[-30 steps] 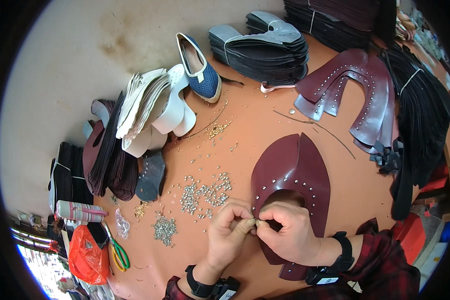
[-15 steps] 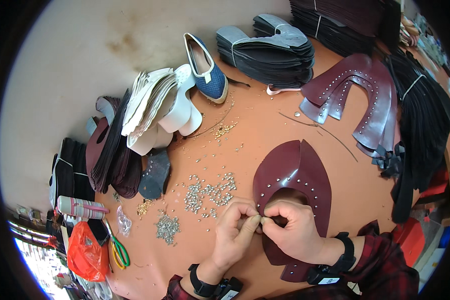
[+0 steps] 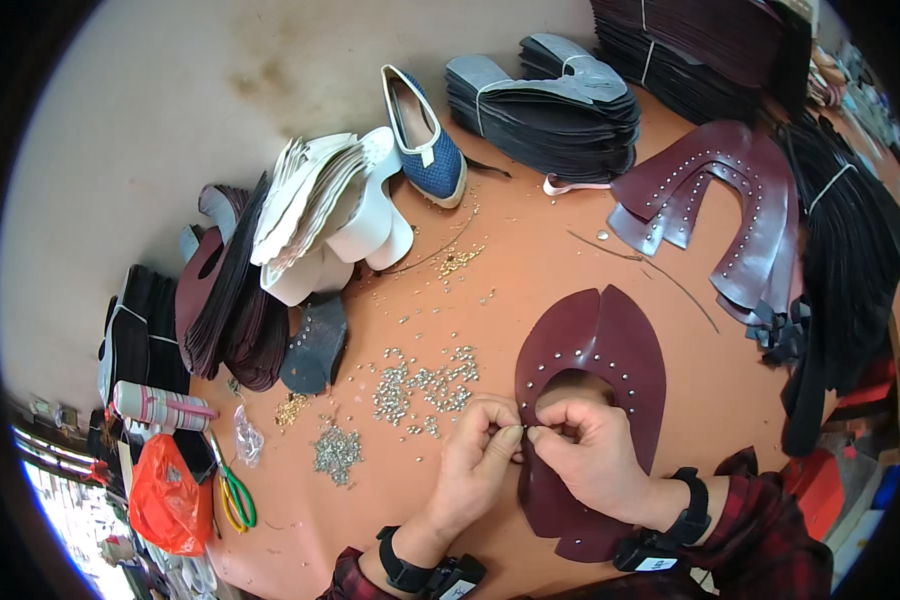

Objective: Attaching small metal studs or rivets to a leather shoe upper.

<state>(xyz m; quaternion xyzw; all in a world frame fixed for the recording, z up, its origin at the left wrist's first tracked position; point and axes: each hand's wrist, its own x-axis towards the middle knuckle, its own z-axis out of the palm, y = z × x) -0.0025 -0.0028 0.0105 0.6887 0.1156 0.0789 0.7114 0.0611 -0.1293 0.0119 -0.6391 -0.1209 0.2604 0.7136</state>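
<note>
The two bare hands work near the front edge of the orange-brown surface (image 3: pixel 510 250), each with a black band at the wrist. The left hand (image 3: pixel 482 460) is curled, thumb and forefinger pinching a tiny bright bit (image 3: pixel 524 428) too small to make out; the right hand (image 3: pixel 595 450) pinches at the same spot, its other fingers folded in. Under them lies a maroon, leather-like, horseshoe-shaped piece (image 3: pixel 645 400), to the right of the surface's front middle, with silver dome studs around its opening.

By the left edge lie pliers with green and yellow handles (image 3: pixel 232 500), next to a crumpled red plastic bag (image 3: pixel 170 495). Further in are a heap of small silver-grey metal fittings (image 3: pixel 337 456), a clear plastic bag (image 3: pixel 248 437) and a scatter of loose silver studs (image 3: pixel 395 390). A striped cylindrical pouch (image 3: pixel 160 408) sits at the left edge.

Farther back, a bent stack of white sheets (image 3: pixel 310 210) stands beside a blue woven shoe with white trim (image 3: pixel 435 175). Studded maroon curved pieces (image 3: pixel 715 150) overlap toward the far right corner, beside a tied bundle of black strips (image 3: pixel 845 240). Along the far edge is a tied stack of grey-and-black curved pieces (image 3: pixel 545 120).
</note>
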